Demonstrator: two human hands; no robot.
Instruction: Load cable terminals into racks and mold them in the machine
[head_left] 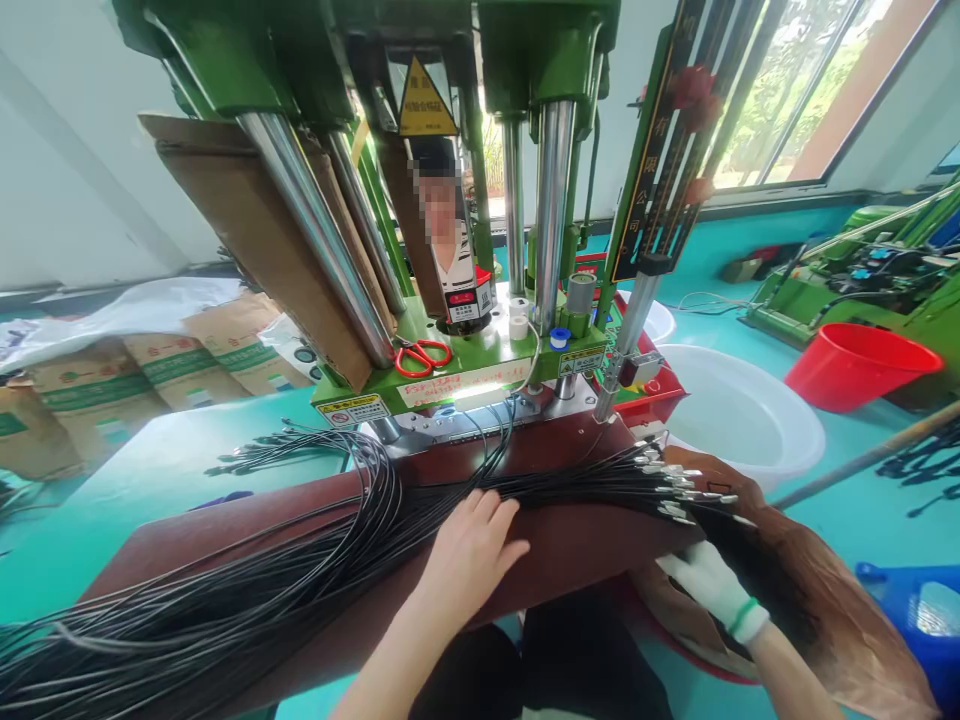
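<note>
My bare left hand (474, 540) lies at the near edge of a long bundle of black cables (277, 560), fingertips against them and thumb apart. The bundle spreads across a dark red table (585, 550), with pale metallic connector ends (675, 485) at its right side. My right hand (709, 580), in a white glove with a green cuff band, is past the table's right edge, beside an open brown bag (810, 580) with dark contents. Its fingers are stretched out and nothing shows in them. A few cables rise into the green press (450, 350) behind.
Red-handled scissors (422, 357) rest on the press bed near its steel columns. More cable ends (285, 447) lie on the left. To the right are a white tub (750, 410), a red bucket (855, 365) and a blue container (915, 610). Paper sacks (157, 375) stand at left.
</note>
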